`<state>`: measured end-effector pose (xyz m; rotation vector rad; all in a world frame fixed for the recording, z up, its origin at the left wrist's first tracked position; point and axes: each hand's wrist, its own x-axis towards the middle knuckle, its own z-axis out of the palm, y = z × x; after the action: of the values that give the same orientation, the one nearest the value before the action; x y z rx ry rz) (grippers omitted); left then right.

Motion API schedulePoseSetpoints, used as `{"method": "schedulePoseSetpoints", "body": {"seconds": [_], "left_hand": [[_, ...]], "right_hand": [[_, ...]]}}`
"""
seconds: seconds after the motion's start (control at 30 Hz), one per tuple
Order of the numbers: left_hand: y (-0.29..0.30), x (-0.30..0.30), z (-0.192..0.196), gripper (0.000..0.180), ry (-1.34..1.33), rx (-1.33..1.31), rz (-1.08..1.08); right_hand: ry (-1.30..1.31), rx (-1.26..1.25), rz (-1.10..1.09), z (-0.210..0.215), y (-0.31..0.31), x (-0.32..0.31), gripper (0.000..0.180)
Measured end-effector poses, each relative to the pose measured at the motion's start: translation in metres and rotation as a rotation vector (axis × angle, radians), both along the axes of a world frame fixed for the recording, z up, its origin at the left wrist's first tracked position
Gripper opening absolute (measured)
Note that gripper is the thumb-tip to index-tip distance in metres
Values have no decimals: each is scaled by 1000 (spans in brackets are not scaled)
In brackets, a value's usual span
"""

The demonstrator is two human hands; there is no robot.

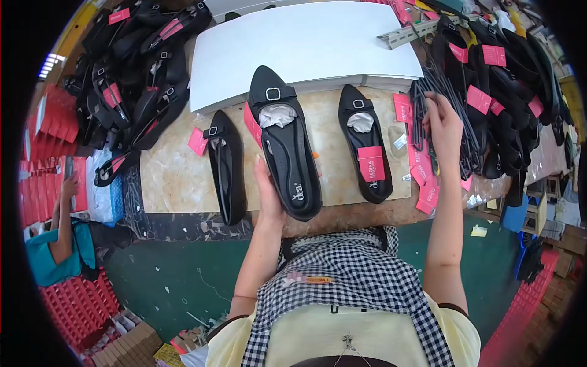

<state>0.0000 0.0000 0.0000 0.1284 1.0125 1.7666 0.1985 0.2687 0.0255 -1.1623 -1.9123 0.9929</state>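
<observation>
My left hand (271, 199) is closed round the side of a black pointed flat shoe (293, 159), held tilted above the table with its insole facing me. This shoe has a square silver buckle and white crumpled paper in the toe, and a pink tag (252, 125) shows at its left side. At the right, my right hand (445, 128) has its fingers pinched on a thin black stick in a loose pile of black sticks (468, 144). Between my hands lies another buckled flat (361, 137) with a pink tag across it. A third flat (226, 165) rests on its side at the left.
A broad white stack of sheets (299, 43) covers the table's far middle. Heaps of black shoes stand at the left (147, 79) and right (510, 85). Loose pink tags (428, 194) lie beside the sticks. Another person's arm (64, 214) shows at far left.
</observation>
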Motion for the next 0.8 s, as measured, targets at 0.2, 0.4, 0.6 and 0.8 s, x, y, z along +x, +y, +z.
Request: {"method": "schedulePoseSetpoints", "body": {"seconds": [0.2, 0.4, 0.6, 0.8], "left_hand": [[-1, -8, 0, 88, 140, -2, 91], [4, -9, 1, 83, 194, 0, 108], [-2, 2, -3, 78, 411, -169, 162], [-6, 19, -23, 91, 451, -153, 199]], "right_hand": [[8, -285, 237, 12, -15, -26, 35], [-52, -451, 697, 61, -135, -48, 38], [-48, -288, 697, 64, -145, -69, 35], [3, 73, 549, 51, -163, -93, 29]]}}
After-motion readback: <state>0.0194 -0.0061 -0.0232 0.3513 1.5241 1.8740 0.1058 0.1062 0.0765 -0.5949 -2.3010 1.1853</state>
